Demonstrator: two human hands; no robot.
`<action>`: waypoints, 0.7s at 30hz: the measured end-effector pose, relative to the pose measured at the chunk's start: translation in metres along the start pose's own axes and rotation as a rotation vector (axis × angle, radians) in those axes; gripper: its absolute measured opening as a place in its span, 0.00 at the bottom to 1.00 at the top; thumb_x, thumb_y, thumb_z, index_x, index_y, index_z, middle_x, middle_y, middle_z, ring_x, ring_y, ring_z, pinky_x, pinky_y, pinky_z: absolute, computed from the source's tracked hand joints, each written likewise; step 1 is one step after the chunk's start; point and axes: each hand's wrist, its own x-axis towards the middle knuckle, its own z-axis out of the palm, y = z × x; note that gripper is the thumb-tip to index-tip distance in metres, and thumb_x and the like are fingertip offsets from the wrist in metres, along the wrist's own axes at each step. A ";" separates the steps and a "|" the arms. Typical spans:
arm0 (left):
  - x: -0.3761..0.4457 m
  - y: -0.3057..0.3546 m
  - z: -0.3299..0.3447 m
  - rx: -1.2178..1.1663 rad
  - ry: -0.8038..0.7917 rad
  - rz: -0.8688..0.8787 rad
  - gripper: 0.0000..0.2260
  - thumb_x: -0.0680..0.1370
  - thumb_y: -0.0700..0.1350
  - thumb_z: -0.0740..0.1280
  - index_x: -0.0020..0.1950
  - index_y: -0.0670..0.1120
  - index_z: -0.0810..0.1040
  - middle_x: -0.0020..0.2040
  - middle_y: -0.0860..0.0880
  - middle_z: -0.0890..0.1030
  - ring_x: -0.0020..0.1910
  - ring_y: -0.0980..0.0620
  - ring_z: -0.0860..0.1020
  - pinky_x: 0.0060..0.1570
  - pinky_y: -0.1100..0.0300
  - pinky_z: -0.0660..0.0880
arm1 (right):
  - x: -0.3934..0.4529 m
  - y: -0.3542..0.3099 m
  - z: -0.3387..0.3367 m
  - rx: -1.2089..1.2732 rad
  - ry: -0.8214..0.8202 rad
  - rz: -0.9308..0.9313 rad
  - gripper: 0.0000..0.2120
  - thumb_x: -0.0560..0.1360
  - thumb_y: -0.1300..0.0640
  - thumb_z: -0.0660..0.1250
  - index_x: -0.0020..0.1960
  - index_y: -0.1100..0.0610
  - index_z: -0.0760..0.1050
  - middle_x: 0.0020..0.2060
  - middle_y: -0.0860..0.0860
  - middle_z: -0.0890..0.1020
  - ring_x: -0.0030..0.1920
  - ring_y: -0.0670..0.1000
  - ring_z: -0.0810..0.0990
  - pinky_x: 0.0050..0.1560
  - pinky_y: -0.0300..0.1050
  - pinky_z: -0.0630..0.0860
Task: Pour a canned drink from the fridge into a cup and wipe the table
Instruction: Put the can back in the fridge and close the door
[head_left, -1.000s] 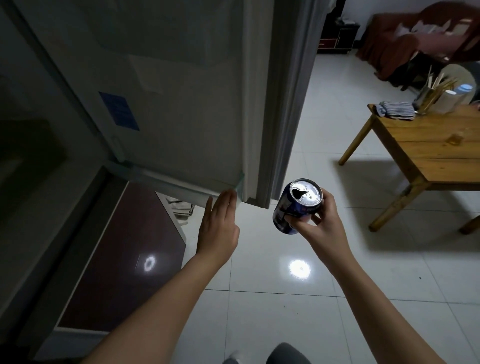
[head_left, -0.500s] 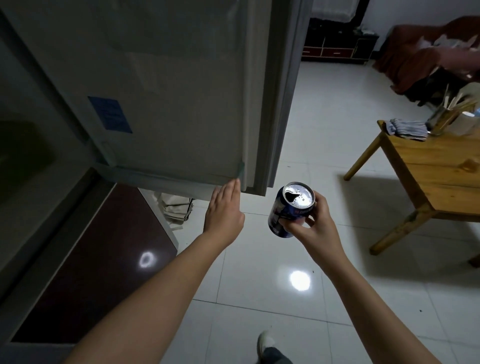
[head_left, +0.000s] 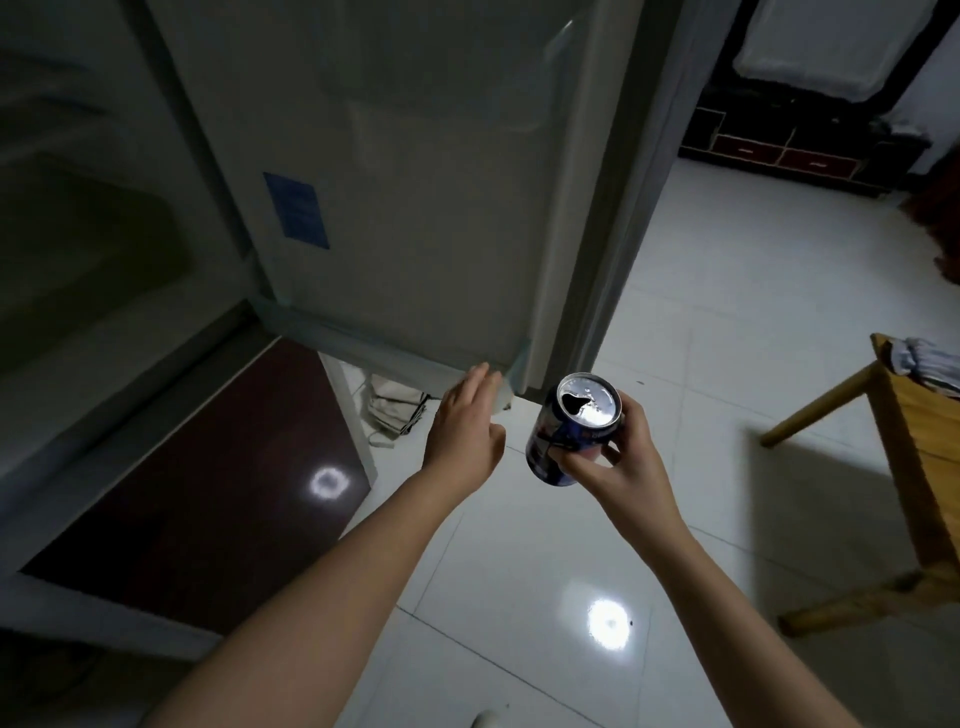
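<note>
Closing the fridge, opened can in hand.

Right hand (head_left: 621, 467) wrapped round the can (head_left: 571, 426), just right of the fridge door (head_left: 415, 208) corner, kept upright, likely against spilling. Left hand (head_left: 465, 431) flat, fingers straight at the door's lower edge, apparently to push. Table (head_left: 930, 441) farther right of the door.

Table (head_left: 914, 415) and cloth (head_left: 930, 358), seemingly striped, cut off.

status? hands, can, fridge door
Left hand open, straight fingers at the fridge door's bottom edge. Right hand grips the can, upright, already opened. Door ajar. Table off right, floor between looks unobstructed.
</note>
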 end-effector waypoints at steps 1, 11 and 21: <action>-0.003 -0.002 -0.001 -0.097 0.053 -0.040 0.25 0.77 0.36 0.59 0.73 0.45 0.61 0.75 0.49 0.58 0.73 0.49 0.57 0.72 0.55 0.58 | 0.003 0.000 0.003 0.003 -0.021 -0.005 0.31 0.67 0.66 0.71 0.66 0.51 0.63 0.56 0.40 0.73 0.58 0.44 0.74 0.54 0.33 0.71; -0.063 -0.047 -0.042 -0.914 0.296 -0.685 0.12 0.79 0.36 0.55 0.43 0.48 0.76 0.38 0.48 0.80 0.36 0.50 0.78 0.37 0.61 0.72 | 0.022 -0.023 0.084 0.068 -0.361 -0.123 0.31 0.66 0.65 0.72 0.63 0.47 0.64 0.53 0.35 0.73 0.53 0.32 0.74 0.54 0.33 0.72; -0.146 -0.086 -0.120 -1.035 0.545 -0.875 0.14 0.80 0.39 0.53 0.41 0.45 0.76 0.37 0.46 0.80 0.35 0.50 0.78 0.46 0.51 0.77 | -0.001 -0.064 0.187 0.171 -0.667 -0.211 0.32 0.66 0.64 0.74 0.65 0.51 0.63 0.56 0.42 0.75 0.55 0.34 0.75 0.55 0.31 0.73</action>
